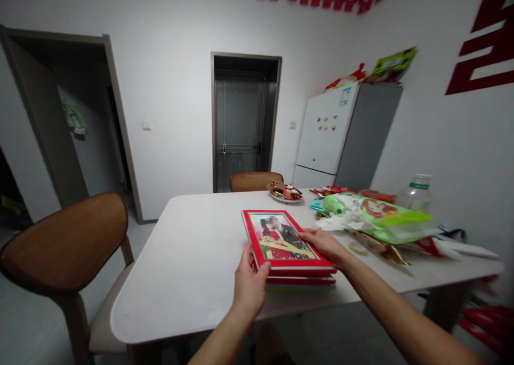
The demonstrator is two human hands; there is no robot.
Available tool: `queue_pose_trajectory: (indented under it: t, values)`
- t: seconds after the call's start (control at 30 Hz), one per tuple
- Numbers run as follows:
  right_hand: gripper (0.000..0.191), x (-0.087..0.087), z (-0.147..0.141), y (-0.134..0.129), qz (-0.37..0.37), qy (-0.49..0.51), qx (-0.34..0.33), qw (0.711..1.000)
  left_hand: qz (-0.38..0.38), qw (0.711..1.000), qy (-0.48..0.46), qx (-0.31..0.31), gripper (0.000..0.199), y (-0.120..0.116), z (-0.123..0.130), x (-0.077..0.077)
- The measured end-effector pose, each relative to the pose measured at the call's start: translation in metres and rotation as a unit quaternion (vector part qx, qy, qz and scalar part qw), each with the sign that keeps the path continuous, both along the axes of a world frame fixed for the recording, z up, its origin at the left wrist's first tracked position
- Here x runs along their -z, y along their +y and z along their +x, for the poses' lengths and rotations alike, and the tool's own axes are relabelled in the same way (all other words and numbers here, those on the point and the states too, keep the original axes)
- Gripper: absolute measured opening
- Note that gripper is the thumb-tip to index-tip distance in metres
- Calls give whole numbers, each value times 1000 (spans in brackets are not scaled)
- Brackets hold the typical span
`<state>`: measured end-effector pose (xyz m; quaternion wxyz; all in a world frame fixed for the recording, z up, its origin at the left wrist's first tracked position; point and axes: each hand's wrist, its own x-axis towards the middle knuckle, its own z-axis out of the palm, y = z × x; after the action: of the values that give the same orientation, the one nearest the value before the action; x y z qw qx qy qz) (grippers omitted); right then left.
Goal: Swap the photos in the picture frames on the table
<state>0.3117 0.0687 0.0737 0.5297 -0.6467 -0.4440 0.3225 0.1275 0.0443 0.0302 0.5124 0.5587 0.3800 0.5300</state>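
A red-framed picture [281, 238] lies on top of a small stack of red-edged items near the front edge of the white table [184, 258]. My left hand [249, 279] grips its near left corner, thumb on the frame and fingers down the side. My right hand [325, 246] holds the right side, fingers over the frame's edge. Beneath the top frame, another red and white edge [301, 282] shows, with a pale greenish layer under it. How many items are stacked is hard to tell.
A plate of wrapped sweets [286, 191] sits at the table's back. Green packaging [377, 215], tissues and a clear jar [415, 194] crowd the right side. Brown chairs stand at the left [68, 242] and behind [255, 181]. A fridge [327, 129] is farther back.
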Motion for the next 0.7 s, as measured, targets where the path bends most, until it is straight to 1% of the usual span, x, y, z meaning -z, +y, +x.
queue_pose_trajectory:
  t: [0.07,0.1,0.23,0.33,0.43,0.5,0.57,0.63,0.7]
  values:
    - [29,5,9,3,-8,-24,15,1000,9,994,108,-25,49,6,11,10]
    - [28,7,13,4,-13,-34,21,999,11,990,140,-29,49,8,13,15]
    - [29,21,27,1,-38,-54,24,998,16,982,186,-10,51,5,10,25]
    - [36,37,37,-12,-78,-41,-22,996,6,977,215,3,53,0,5,33]
    - [39,57,35,-22,-89,-47,-64,993,-6,972,235,4,56,-2,0,40]
    - [41,66,23,-21,-87,-58,-81,991,-17,969,247,-19,59,1,-8,43]
    - [41,71,2,-12,-77,-55,-106,990,-33,963,260,-58,60,10,-21,44]
    - [40,71,-26,2,-59,-57,-133,988,-49,956,272,-96,57,23,-41,44]
    - [37,66,-56,18,-37,-96,-139,985,-60,948,283,-129,51,38,-65,43]
